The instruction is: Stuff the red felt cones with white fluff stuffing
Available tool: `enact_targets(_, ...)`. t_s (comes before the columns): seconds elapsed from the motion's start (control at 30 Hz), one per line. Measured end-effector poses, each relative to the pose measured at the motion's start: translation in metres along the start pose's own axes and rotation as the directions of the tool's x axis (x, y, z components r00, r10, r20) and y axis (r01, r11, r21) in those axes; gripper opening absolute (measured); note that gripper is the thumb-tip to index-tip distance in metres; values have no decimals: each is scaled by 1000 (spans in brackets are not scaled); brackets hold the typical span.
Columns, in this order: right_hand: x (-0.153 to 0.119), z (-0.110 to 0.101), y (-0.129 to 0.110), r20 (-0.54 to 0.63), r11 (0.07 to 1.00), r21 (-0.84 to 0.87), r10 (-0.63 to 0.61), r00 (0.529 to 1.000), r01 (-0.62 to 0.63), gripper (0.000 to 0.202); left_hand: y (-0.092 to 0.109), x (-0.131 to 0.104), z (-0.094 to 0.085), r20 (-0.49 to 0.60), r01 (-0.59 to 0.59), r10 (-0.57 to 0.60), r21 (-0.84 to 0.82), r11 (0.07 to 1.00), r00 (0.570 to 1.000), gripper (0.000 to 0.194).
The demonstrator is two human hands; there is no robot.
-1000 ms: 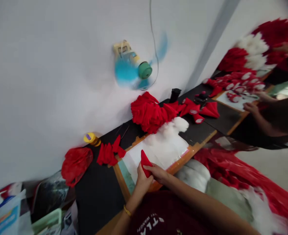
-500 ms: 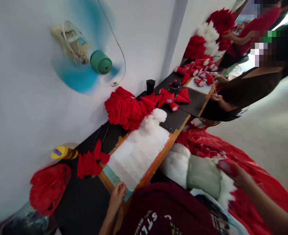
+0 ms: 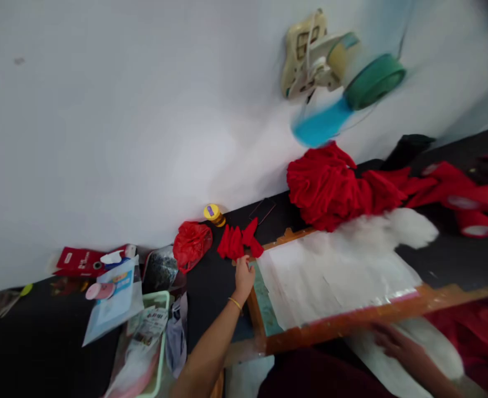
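Observation:
My left hand (image 3: 244, 275) reaches over the table to the near edge of a small group of red cloth pieces (image 3: 230, 242). Its fingers are apart at the pieces; whether they touch one is not clear. Low on the right, my right hand (image 3: 391, 341) is blurred below the table edge, in front of a white bundle (image 3: 435, 345). Its fingers look stretched out, with no red piece visible in them. Between the hands lies a white sheet (image 3: 322, 282) on the wooden-edged board, with white stuffing (image 3: 410, 228) at its far right end.
A big heap of red cloth pieces (image 3: 331, 188) lies behind the sheet, below a turning wall fan (image 3: 374, 83). Left of my arm are a yellow-lidded jar (image 3: 214, 214), a red plastic bag (image 3: 192, 243) and a green basket (image 3: 161, 354). Stuffed red pieces (image 3: 463, 193) lie right.
The view has swung left. My left hand has moved from the sheet's near corner to the small red pieces. My right hand, earlier holding a red piece out right, now shows none.

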State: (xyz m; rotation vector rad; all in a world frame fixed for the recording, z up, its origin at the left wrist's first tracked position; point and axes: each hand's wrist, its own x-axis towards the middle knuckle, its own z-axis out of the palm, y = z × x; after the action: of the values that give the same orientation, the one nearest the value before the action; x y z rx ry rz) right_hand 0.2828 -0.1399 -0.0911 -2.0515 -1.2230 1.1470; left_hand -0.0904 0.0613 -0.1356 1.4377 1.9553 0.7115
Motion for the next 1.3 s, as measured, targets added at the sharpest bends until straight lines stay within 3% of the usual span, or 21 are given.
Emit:
enact_targets(0.07, 40, 28, -7, 253, 993, 0, -114, 961, 118, 26, 9, 20, 3, -40, -51, 52, 12, 999, 998, 48)
enact_targets(0.17, 72, 61, -22, 418, 952, -105, -221, 881, 289, 36, 22, 54, 1, -48, -135, 148, 216, 967, 988, 54)
enact_targets(0.2, 78, 67, -29, 442, 930, -132, -253, 860, 342, 37, 26, 65, -1, -22, -159, 177, 334, 929, 984, 49)
enact_targets(0.27, 91, 70, -40, 443, 890, -167, -316, 839, 424, 36, 32, 83, -6, 30, -200, 203, 359, 912, 979, 33)
enact_targets(0.37, 124, 59, -49, 350, 877, -222, -338, 874, 427, 35, 43, 92, -13, 107, -275, 254, 325, 905, 961, 23)
enact_targets(0.43, 155, 47, -51, 229, 886, -279, -314, 921, 371, 35, 52, 80, -15, 145, -325, 294, 289, 901, 945, 21)
enact_targets(0.53, 199, 37, -55, 101, 881, -330, -324, 941, 338, 43, 62, 40, -11, 207, -361, 318, 226, 905, 925, 20)
enact_targets(0.63, 232, 40, -63, 65, 921, -256, -287, 956, 294, 54, 61, -6, 3, 304, -233, 204, 63, 971, 931, 20)
enact_targets(0.73, 252, 51, -71, 70, 974, -114, -188, 980, 195, 40, 54, -41, 20, 292, -87, 88, -15, 996, 952, 20)
enact_targets(0.83, 254, 64, -78, 124, 992, 12, -127, 984, 127, 13, 51, -60, 31, 236, 7, 16, -93, 996, 972, 19)
enact_targets(1.0, 208, 73, -91, 270, 946, 321, -144, 952, 52, 35, 66, -69, 39, 111, 61, -43, -158, 986, 993, 14)
enact_targets(1.07, 184, 70, -97, 308, 905, 426, -165, 937, 19, 39, 77, -69, 42, 153, 41, -7, -221, 975, 988, 15)
enact_targets(1.17, 157, 64, -107, 356, 856, 516, -194, 914, -19, 39, 97, -68, 50, 216, 28, 64, -397, 917, 974, 35)
enact_targets(1.23, 148, 61, -112, 374, 866, 500, -226, 899, 10, 35, 112, -66, 56, 267, 97, 43, -489, 867, 963, 42)
enact_targets(1.3, 143, 58, -117, 372, 902, 423, -257, 892, 83, 30, 125, -62, 63, 365, 230, -18, -548, 804, 931, 38)
